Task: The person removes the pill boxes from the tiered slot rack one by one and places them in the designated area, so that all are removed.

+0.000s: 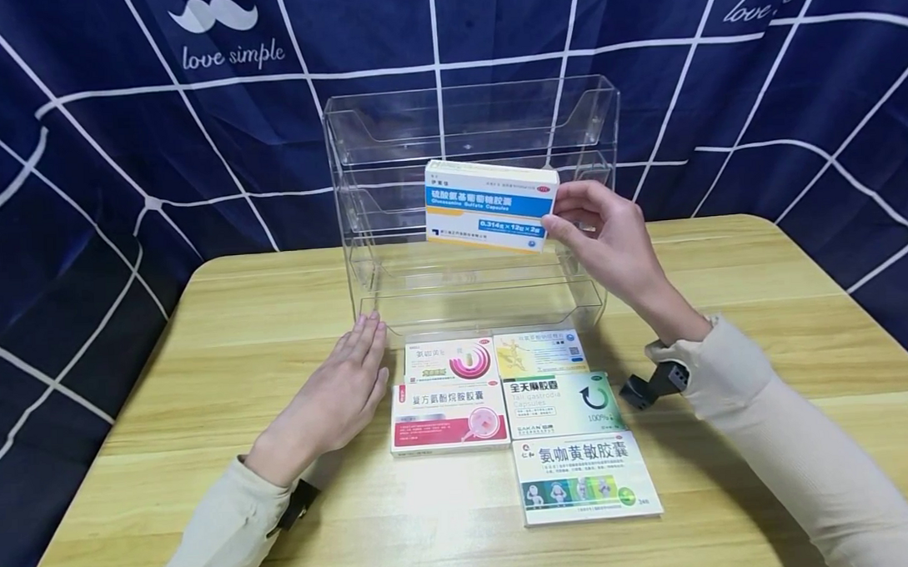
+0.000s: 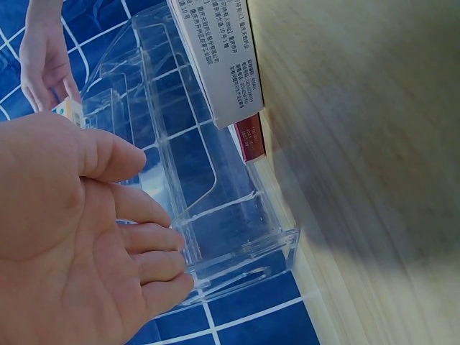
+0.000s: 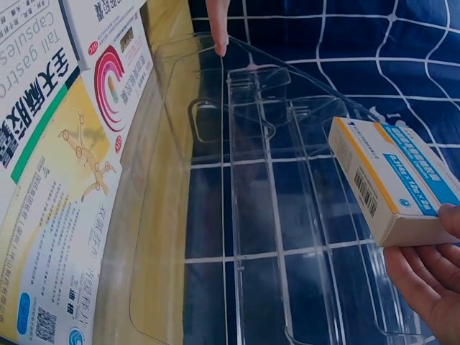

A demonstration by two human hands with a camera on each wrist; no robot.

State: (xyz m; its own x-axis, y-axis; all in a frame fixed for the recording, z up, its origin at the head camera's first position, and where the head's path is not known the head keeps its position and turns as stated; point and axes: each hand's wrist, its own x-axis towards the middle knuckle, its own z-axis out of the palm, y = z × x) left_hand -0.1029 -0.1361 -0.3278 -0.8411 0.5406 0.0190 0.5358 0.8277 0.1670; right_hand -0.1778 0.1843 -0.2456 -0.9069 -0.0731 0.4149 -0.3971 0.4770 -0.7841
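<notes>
My right hand (image 1: 610,240) pinches the right end of a blue, white and orange medicine box (image 1: 491,205), held up in front of a clear tiered rack (image 1: 477,308). In the right wrist view the thumb lies on the box's (image 3: 399,183) printed face, fingers beneath. My left hand (image 1: 330,396) has its fingers extended, the tips by the rack's lower left front corner; whether they touch it I cannot tell. In the left wrist view the left palm (image 2: 79,230) shows nothing held. Just right of that hand lies a red and white medicine box (image 1: 449,417).
Several more medicine boxes lie before the rack: one with a pink spiral (image 1: 449,361), a yellow-white one (image 1: 541,353), a green one (image 1: 559,405) and a white one (image 1: 587,479) nearest me. All rest on a wooden table (image 1: 223,342). A blue checked cloth (image 1: 385,36) hangs behind.
</notes>
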